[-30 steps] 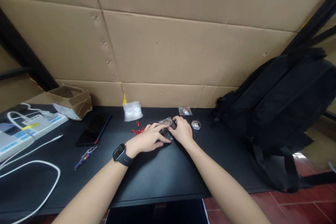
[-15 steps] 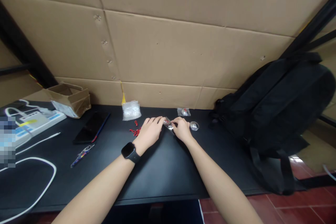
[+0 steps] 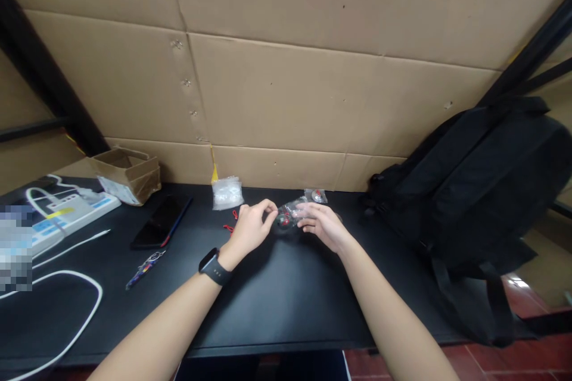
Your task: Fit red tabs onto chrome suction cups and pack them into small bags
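Observation:
A small clear plastic bag (image 3: 294, 209) is between my two hands, just above the black tabletop. Inside it is a round, shiny piece with a red part (image 3: 285, 219); its lower edge is blurred. My left hand (image 3: 254, 225), with a watch on the wrist, pinches the bag's left edge between thumb and forefinger. My right hand (image 3: 325, 225) grips the bag's right side, its fingers fairly straight and its thumb hidden. Red cord loops (image 3: 229, 228) lie beside my left hand, partly covered. Behind my right hand rests another bagged round piece (image 3: 316, 196).
A stack of clear bags (image 3: 227, 193) lies near the cardboard wall (image 3: 286, 95). To the left are a phone (image 3: 161, 221), a keyring (image 3: 145, 269), an open carton (image 3: 127, 174), a power strip (image 3: 100, 208) and white cable (image 3: 96, 289). A black backpack (image 3: 469, 190) stands right.
The bag with the round piece has turned and come up between my hands. My right hand has opened out from a tight pinch and moved slightly right. The camera view has tilted a little upward.

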A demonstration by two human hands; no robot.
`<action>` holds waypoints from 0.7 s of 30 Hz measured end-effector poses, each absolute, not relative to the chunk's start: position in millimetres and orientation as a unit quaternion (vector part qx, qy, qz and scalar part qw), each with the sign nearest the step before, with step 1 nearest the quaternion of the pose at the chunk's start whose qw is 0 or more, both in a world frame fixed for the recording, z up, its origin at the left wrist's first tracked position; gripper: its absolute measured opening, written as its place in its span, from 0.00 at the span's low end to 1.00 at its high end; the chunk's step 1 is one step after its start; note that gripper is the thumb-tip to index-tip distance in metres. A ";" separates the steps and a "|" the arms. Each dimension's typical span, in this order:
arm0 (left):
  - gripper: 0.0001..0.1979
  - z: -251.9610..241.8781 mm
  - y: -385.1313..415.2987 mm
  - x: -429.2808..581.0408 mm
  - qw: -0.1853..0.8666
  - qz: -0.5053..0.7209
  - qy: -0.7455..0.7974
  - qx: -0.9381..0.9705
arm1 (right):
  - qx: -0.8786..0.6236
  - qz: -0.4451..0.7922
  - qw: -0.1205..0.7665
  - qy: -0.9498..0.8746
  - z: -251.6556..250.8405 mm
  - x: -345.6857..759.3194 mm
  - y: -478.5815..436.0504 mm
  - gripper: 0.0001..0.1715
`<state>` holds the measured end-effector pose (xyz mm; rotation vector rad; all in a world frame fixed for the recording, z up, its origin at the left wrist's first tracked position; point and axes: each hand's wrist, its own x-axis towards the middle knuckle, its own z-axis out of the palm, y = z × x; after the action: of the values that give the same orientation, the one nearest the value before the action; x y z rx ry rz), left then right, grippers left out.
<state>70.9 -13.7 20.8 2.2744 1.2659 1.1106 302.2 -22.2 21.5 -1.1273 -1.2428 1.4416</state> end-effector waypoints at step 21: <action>0.13 9.5 -4.7 76.7 0.476 0.512 0.350 0.624 | -0.416 0.474 0.491 -0.601 11.4 278.3 -26.4 0.17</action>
<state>76.7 -4.7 9.5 1.5245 0.8562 1.2511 278.3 -26.4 11.4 -1.0101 -1.4578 1.1508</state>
